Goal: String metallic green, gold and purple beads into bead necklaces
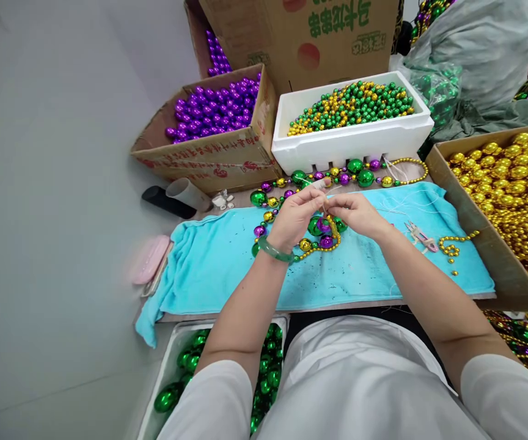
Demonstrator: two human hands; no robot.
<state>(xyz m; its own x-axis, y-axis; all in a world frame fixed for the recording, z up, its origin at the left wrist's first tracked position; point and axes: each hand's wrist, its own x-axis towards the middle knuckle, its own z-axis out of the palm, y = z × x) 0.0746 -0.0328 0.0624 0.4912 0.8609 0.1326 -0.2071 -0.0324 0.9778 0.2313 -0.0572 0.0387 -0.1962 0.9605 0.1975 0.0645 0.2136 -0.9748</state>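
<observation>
Left hand [294, 215] and right hand [355, 212]: fingertips together, pinching the upper end of the bead strand [326, 242]. Both hands are equally near. From the pinch, the strand's gold section runs toward the towel's [227, 256] near edge, then curves left beneath the left wrist.

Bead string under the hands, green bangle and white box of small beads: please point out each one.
Bead string [326, 242], head view: a purple bead.
Green bangle [274, 251], head view: its outer side.
White box [351, 142], head view: front wall.
</observation>
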